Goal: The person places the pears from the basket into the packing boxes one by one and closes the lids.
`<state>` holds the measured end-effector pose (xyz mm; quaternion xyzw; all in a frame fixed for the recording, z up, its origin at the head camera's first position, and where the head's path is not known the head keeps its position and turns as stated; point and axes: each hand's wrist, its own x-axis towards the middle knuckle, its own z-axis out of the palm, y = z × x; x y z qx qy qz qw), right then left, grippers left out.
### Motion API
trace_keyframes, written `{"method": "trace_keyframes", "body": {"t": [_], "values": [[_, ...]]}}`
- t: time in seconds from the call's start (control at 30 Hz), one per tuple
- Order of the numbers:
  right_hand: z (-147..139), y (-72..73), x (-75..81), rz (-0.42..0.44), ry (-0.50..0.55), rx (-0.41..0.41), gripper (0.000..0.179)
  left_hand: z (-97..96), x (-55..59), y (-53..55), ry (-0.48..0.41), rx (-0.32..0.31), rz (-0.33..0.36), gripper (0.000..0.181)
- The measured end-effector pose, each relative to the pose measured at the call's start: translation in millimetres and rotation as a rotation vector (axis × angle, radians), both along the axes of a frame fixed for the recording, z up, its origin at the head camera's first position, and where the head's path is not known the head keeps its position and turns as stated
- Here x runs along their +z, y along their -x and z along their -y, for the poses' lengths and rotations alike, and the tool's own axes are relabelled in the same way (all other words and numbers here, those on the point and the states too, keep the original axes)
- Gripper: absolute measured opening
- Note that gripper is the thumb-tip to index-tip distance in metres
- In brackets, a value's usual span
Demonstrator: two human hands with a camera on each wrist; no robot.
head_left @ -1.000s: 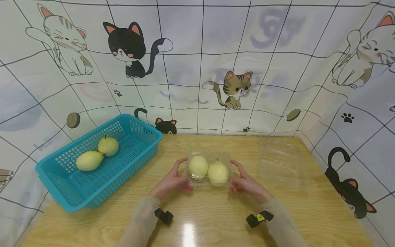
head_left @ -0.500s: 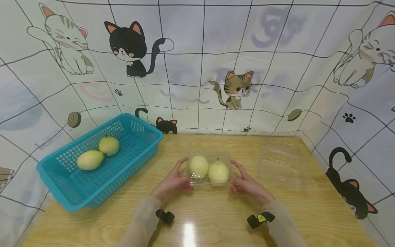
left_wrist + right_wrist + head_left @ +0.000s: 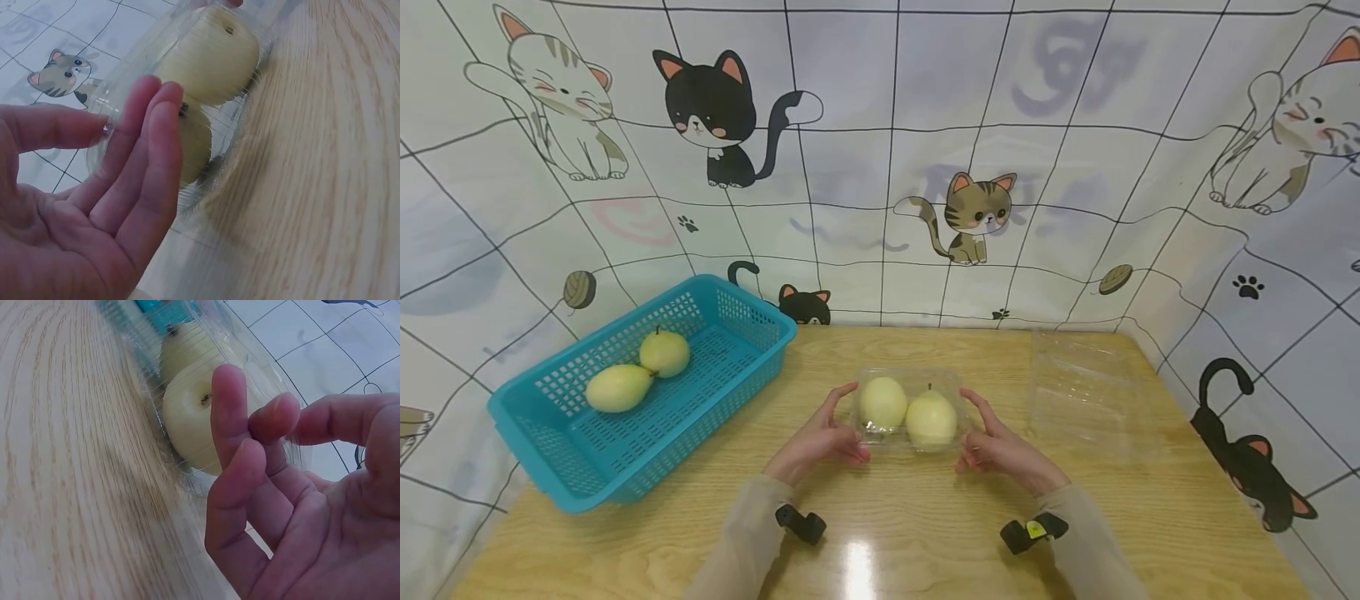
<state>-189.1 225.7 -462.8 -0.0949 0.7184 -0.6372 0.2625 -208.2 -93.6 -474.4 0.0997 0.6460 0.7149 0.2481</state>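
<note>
Near the middle of the table, a clear plastic box point(image 3: 919, 380) holds two pale yellow pears point(image 3: 882, 404) side by side. In the head view my left hand point(image 3: 826, 435) is at its left end and my right hand point(image 3: 1000, 442) at its right end; each grips the box by its edge between thumb and fingers. From the left wrist, the thumb and fingers point(image 3: 134, 150) show against the box's end wall, with both pears visible through the plastic. The right wrist view shows curled fingers point(image 3: 234, 456) at the opposite end, partly covering the nearer pear point(image 3: 187, 419).
A blue perforated basket point(image 3: 715, 400) stands on the left, with two more pears point(image 3: 619, 388) inside it. Another clear plastic container point(image 3: 1082, 396) lies at the right of the wooden table point(image 3: 917, 533). Behind the table hangs a cat-patterned cloth point(image 3: 850, 167).
</note>
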Motion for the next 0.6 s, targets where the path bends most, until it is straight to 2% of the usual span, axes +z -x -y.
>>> {"method": "trace_keyframes", "body": {"t": [0.33,0.47,0.6], "values": [[-1.8,-0.4,-2.4,0.0,-0.019,-0.036,0.082,4.5,-4.6,2.7,-0.045,-0.043,-0.004,0.079],[-2.5,-2.4,0.7,-0.061,-0.072,-0.028,0.08,6.7,-4.6,2.3,-0.043,-0.068,-0.032,0.079],[-3.4,-2.8,5.5,-0.138,-0.143,-0.002,0.077,9.9,-4.4,1.9,0.02,-0.087,-0.074,0.08]]}}
